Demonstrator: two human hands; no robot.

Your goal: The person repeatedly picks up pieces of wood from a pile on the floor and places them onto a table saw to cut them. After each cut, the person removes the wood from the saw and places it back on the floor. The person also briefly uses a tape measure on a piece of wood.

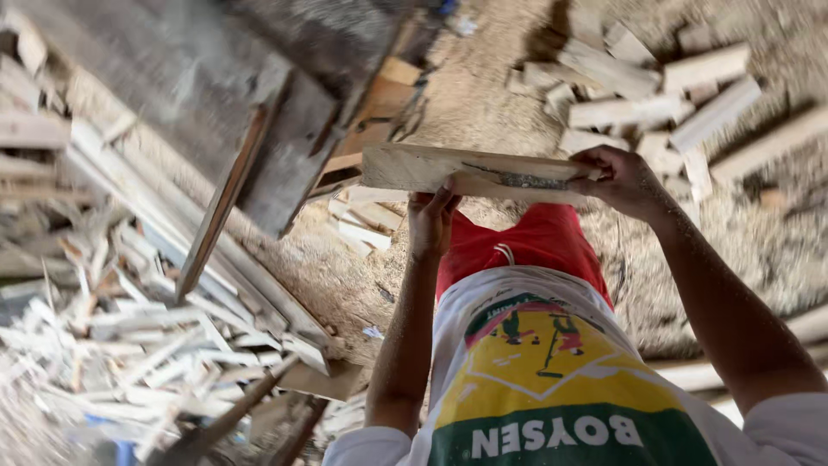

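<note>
I am looking down my own front, past a white, yellow and green shirt and red shorts. Both hands hold a pale wooden board (431, 166) flat and crosswise before me. My left hand (429, 223) grips its near edge around the middle. My right hand (623, 181) clasps its right end, fingers curled over the top. A dark rough streak runs along the board's near edge. The board's left end reaches toward a grey weathered bench (259, 95).
Short cut wood blocks (655, 95) lie heaped on the sawdust ground (483, 95) at the upper right. A thick pile of thin pale offcut strips (129, 336) fills the left. Long battens (216, 224) lean beside the bench, with boards (379, 95) stacked under it.
</note>
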